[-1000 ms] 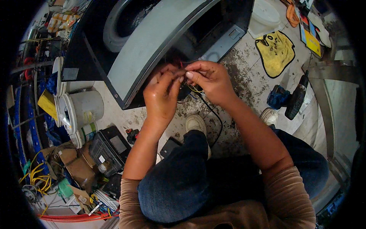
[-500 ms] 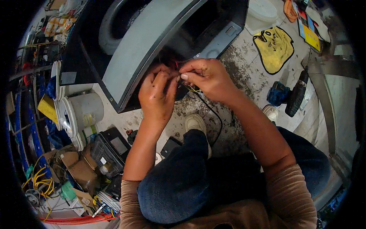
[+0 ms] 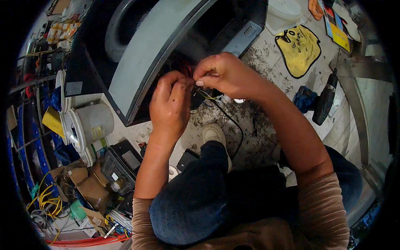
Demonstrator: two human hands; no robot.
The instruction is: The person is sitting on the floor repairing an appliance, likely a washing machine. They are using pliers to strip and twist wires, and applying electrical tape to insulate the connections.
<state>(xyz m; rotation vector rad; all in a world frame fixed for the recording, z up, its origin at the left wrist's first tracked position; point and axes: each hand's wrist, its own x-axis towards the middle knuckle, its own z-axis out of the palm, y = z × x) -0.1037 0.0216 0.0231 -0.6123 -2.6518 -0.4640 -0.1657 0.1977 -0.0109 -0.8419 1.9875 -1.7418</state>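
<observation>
My left hand (image 3: 171,104) and my right hand (image 3: 221,75) meet in a pinch, fingertips almost touching, at the lower edge of a black appliance casing (image 3: 79,75) that resembles a range hood. Its curved grey panel (image 3: 137,54) rises beside my left hand. Thin red wires (image 3: 186,67) run from the dark opening to my fingertips, and both hands pinch at them; the exact spot is mostly hidden by the fingers. Below my right hand, yellowish wires (image 3: 209,96) and a black cable (image 3: 228,116) hang toward the floor.
Dirt litters the floor (image 3: 266,125). To the right lie a cordless drill (image 3: 323,100) and a yellow cloth (image 3: 298,52). A white bucket (image 3: 96,121), a black tool case (image 3: 121,160) and cardboard (image 3: 87,187) stand at left. A white tub (image 3: 285,12) sits at the back.
Both hands have shifted slightly, the right one up and a little left, its elbow further out. The pinch stays closed. The casing appears slightly further left in view.
</observation>
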